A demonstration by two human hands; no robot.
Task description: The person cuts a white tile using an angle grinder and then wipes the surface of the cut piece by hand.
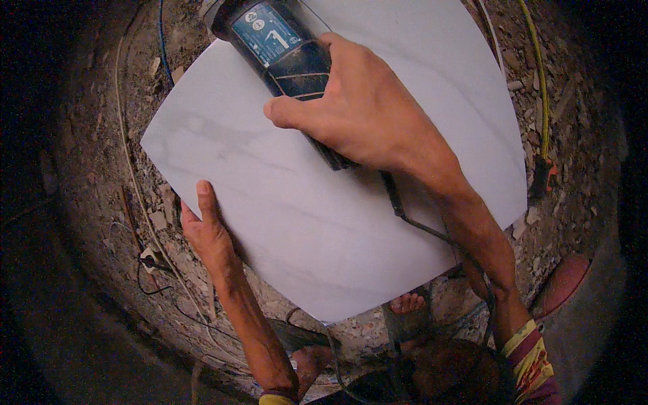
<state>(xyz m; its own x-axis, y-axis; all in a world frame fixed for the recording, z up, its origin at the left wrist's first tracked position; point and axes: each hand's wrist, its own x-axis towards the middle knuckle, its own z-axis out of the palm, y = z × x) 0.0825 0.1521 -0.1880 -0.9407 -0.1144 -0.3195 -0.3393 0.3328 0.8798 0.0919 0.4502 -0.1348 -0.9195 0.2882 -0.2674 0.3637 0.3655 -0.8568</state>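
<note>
A large white tile with grey veining (304,229) fills the middle of the view. My right hand (358,108) is wrapped round the dark body of a corded power tool (270,37) that lies over the tile's upper part; its head runs out of view at the top, and its cord drapes down across the tile. On the lower left edge, my left hand (209,229) grips the tile, thumb on the face and other fingers partly hidden round the edge.
Rubble (158,216) surrounds the tile, with cables (123,121) and a pale plug fitting (148,260) at left. A yellow tape or strap (543,94) runs down the right. My bare feet (408,304) show below the tile, and a reddish rounded object (563,283) sits lower right.
</note>
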